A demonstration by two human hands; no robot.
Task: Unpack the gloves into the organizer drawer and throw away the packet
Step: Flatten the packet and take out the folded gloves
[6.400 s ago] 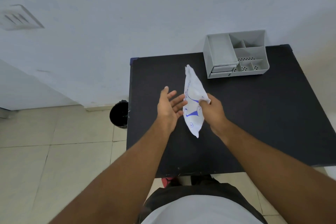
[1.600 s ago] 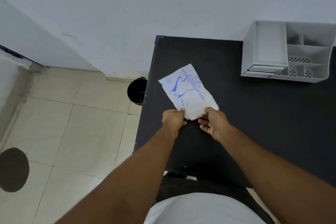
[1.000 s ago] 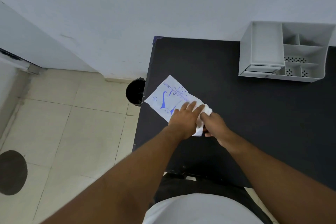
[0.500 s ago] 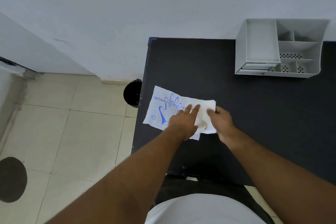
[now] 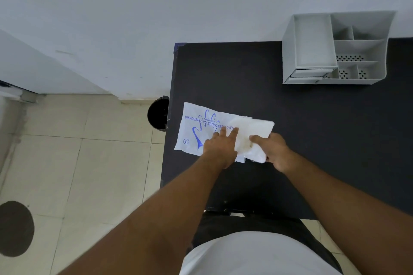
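A white glove packet (image 5: pixel 196 128) with blue print lies flat near the left edge of the black table (image 5: pixel 312 129). My left hand (image 5: pixel 220 148) presses flat on its middle, fingers spread. A stack of clear gloves (image 5: pixel 252 134) sticks out of the packet's right end, and my right hand (image 5: pixel 273 150) pinches that stack at its near right corner. The grey organizer (image 5: pixel 290 51) stands at the table's back right; its drawer (image 5: pixel 309 73) sits at the lower front left, looking closed.
A black waste bin (image 5: pixel 158 114) stands on the tiled floor just left of the table, beside the packet. A white wall runs behind the table. My torso is close against the table's near edge.
The packet has turned to lie flat with its print facing me. My left hand went on top of it, and my right hand has drawn the gloves farther out to the right.
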